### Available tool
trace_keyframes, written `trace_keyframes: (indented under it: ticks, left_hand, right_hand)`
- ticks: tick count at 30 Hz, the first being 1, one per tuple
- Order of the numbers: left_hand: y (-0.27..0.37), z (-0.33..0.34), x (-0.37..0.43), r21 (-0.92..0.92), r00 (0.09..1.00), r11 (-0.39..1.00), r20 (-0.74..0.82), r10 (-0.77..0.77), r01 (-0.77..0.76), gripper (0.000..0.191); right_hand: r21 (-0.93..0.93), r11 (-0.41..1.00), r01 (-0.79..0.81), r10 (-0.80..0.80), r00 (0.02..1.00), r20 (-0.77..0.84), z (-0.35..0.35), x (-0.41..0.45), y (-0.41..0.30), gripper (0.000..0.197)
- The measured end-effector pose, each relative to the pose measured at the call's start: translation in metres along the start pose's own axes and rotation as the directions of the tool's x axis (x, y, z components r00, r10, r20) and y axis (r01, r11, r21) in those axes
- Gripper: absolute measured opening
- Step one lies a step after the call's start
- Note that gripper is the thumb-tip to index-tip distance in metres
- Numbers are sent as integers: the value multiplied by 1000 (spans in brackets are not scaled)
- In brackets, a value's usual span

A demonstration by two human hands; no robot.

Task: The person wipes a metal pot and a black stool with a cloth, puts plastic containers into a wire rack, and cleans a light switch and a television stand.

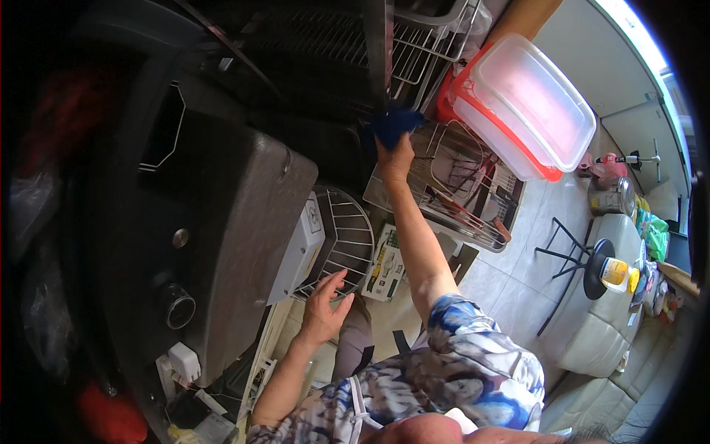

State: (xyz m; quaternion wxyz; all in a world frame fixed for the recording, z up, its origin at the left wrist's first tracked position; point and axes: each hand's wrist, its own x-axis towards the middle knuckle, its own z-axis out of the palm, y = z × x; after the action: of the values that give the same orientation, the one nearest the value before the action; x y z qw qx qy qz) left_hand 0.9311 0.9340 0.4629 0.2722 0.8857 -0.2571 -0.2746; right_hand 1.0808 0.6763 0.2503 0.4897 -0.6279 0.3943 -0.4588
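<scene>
My right hand [396,161] reaches forward and grips a dark blue cloth [395,125]. The cloth is against the lower end of a metal upright [380,55] of a rack. My left hand [326,306] is held up with fingers apart and nothing in it. Near it in the picture are a round wire basket [350,244] and a white appliance [302,252]. Left of these stands a large dark appliance [238,233] with a round knob [181,306] and a button [180,238].
Right of my right arm, a wire dish rack [444,208] holds utensils. Clear plastic bins with red trim [527,102] are stacked beyond it. A printed box [385,266] sits low between my arms. At right are a black folding stool [598,269] and a pale sofa [591,327].
</scene>
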Motion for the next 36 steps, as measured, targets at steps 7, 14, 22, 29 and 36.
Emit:
trace_keyframes:
  ticks: [7,14,22,29,36]
  left_hand:
    - [-11,9,-4,-21,999,999,-15,-34,33,50]
    - [-7,19,2,-69,1000,998,29,2,0,49]
    - [0,16,2,-101,999,995,15,29,-27,49]
    - [1,9,2,-110,999,993,12,36,-35,49]
    - [4,6,2,-146,999,988,-11,47,-48,50]
  right_hand:
    - [-129,949,-289,312,925,217,1,-16,61,50]
    - [-406,889,-212,356,877,321,7,-10,107,40]
    - [178,134,-975,781,214,587,14,21,56,25]
    - [449,170,-877,664,439,606,-2,11,26,21]
    - [608,253,-752,592,617,518,-7,6,-12,24]
